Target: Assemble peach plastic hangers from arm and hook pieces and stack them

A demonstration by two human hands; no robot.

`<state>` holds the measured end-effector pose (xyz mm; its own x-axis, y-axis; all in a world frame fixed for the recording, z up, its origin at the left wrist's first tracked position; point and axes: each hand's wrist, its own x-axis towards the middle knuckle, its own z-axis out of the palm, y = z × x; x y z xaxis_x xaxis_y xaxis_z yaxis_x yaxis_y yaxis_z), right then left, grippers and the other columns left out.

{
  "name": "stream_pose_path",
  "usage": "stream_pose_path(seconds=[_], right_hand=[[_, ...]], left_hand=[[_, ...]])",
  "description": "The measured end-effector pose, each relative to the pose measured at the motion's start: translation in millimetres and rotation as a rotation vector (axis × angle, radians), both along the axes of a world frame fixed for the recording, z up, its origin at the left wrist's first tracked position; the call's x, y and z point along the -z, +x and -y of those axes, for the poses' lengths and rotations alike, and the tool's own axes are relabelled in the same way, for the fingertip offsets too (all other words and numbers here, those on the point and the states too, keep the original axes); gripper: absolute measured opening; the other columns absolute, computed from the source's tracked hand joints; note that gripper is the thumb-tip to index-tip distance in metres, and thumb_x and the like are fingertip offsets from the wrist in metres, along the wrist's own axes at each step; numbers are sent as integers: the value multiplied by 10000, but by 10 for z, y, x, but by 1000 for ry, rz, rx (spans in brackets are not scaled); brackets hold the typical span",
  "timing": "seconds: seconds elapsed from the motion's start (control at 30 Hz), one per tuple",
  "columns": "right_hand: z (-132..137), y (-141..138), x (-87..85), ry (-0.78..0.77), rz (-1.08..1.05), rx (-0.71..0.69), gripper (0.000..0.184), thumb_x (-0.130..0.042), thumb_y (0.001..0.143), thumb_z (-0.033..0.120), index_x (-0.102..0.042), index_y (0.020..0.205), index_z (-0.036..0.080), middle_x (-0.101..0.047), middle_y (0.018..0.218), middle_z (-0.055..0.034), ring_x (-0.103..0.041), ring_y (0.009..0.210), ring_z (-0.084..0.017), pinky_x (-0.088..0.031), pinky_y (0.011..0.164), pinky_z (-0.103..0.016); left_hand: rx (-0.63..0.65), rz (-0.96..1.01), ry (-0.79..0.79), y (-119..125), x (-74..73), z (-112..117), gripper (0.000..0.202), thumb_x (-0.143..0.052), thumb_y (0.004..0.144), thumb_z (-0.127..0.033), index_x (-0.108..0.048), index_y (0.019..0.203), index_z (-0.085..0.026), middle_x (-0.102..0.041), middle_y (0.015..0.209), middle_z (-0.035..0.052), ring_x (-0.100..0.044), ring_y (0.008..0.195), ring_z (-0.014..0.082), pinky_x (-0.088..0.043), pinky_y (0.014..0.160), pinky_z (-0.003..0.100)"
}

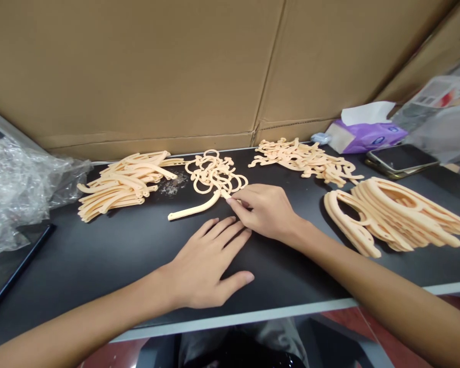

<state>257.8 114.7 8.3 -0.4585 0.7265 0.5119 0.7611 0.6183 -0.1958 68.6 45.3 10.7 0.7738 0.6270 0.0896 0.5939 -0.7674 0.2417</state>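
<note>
My left hand (pixel 210 260) lies flat and open on the black table (pixel 99 250), fingers stretched forward, holding nothing. My right hand (pixel 264 209) is just beyond it, fingers pinched on the near end of a curved peach plastic bar (pixel 195 208) that rests on the table. The bar's far end touches a tangle of peach plastic rings (pixel 214 174).
A pile of curved peach bars (pixel 124 184) lies at the left, small hooked pieces (pixel 306 159) at the back right, and a stack of large peach hanger shapes (pixel 394 214) at the right. Cardboard (pixel 176 71) stands behind. Clear plastic bag (pixel 19 189), tissue pack (pixel 364 134) and phone (pixel 402 158) flank the table.
</note>
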Motion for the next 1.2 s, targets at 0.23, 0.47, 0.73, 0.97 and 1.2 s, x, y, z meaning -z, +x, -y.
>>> stream_pose_path(seconds=[0.23, 0.47, 0.73, 0.97, 1.2], right_hand=[[166, -10, -137, -15, 87, -3, 305, -491, 952, 217, -719, 753, 173, -714, 753, -67, -657, 726, -203, -455, 621, -325], [912, 350, 36, 9, 17, -131, 285, -604, 910, 265, -705, 1163, 180, -690, 1252, -181, -636, 1164, -337, -553, 961, -522], [1059, 458, 161, -60, 190, -124, 504, -541, 941, 347, -548, 1404, 149, -549, 1471, -169, -545, 1334, -338, -565, 986, -540], [1067, 456, 137, -57, 312, -95, 569, -510, 974, 364, -462, 1473, 96, -436, 1566, -152, -402, 1459, -300, -493, 1090, -507], [1078, 459, 160, -68, 283, -92, 556, -523, 973, 372, -481, 1467, 119, -432, 1571, -138, -381, 1470, -306, -479, 1103, -506]], left_hand=[[-26, -26, -38, -42, 43, -10, 778, -372, 990, -622, -302, 1554, -93, -320, 1620, 175, -252, 1529, 314, -186, 1248, 522], [-9, -36, -67, -77, 75, 3, 853, -289, 992, -669, -244, 1569, -42, -160, 1655, 180, -130, 1558, 290, -133, 1269, 460], [11, -30, -77, -74, 53, -18, 831, -309, 996, -655, -251, 1573, -60, -172, 1655, 175, -128, 1558, 301, -126, 1272, 470], [14, -67, -91, -77, 28, -20, 821, -303, 998, -654, -240, 1581, -80, -167, 1667, 163, -107, 1563, 295, -77, 1276, 461], [3, -84, -90, -60, 8, -28, 810, -319, 994, -654, -268, 1575, -91, -198, 1664, 160, -139, 1558, 306, -107, 1270, 485]])
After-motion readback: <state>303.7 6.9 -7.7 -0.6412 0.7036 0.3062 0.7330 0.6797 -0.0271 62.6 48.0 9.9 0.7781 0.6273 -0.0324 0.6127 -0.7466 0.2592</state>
